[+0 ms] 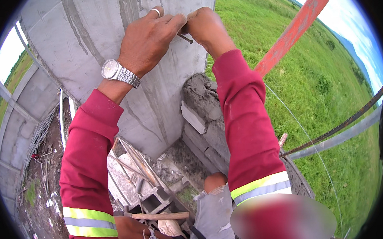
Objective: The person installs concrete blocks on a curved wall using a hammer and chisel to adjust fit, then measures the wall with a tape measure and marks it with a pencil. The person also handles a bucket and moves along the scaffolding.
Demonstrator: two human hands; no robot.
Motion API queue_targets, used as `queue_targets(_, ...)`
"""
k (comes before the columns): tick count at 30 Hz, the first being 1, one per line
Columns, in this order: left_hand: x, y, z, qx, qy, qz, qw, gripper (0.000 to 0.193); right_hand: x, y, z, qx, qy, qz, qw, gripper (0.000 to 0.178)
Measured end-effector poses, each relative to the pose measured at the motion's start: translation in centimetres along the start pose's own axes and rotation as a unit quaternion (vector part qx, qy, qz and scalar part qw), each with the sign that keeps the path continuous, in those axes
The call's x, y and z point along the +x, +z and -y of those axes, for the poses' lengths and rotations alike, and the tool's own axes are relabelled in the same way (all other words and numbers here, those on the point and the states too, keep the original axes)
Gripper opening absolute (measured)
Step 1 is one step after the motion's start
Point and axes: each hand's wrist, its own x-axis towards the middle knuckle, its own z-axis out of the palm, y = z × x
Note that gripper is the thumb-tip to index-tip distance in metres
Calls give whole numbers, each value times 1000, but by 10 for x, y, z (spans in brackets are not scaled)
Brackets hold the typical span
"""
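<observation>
Both my hands are raised close together in front of a grey concrete column [172, 76]. My left hand [145, 42], with a ring and a metal-band watch [111, 70], has its thumb and fingertips pinched together. Against its fingertips, my right hand [207, 28] is closed with the fingers curled in. A thin nail [185, 39] pokes out just below where the hands meet. Its other end is hidden, and I cannot tell whether a hand holds it or it sits in the concrete. What the fingers pinch is hidden.
A rough block wall [207, 141] topped with mortar joins the column. Below lie hollow blocks [153, 201] and a wooden handle [161, 215]. A red metal pole [289, 38] rises at right, with a thin string [302, 126] before the grass. Another block wall [15, 133] stands left.
</observation>
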Motion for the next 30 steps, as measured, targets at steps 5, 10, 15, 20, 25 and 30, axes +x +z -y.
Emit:
queue_targets(5, 13, -8, 15, 53, 109, 30, 992, 20, 44, 28, -8, -289, -166, -23, 943, 45)
queue_targets(10, 30, -16, 12, 14, 142, 55, 988, 20, 72, 44, -39, -346, -214, -29, 913, 32)
queue_targets(15, 48, -18, 7, -5, 105, 131, 986, 6, 72, 43, -35, -241, -161, -55, 955, 34)
queue_targets(20, 47, -19, 6, 1, 127, 122, 984, 6, 68, 34, -13, -391, -161, 96, 901, 28)
queue_targets(25, 42, -23, 6, 34, 167, 131, 977, 5, 43, 26, -50, -243, -373, -45, 894, 19)
queue_targets(30, 43, -23, 9, 53, 181, 146, 971, 9, 37, 21, -53, -254, -367, -49, 894, 22)
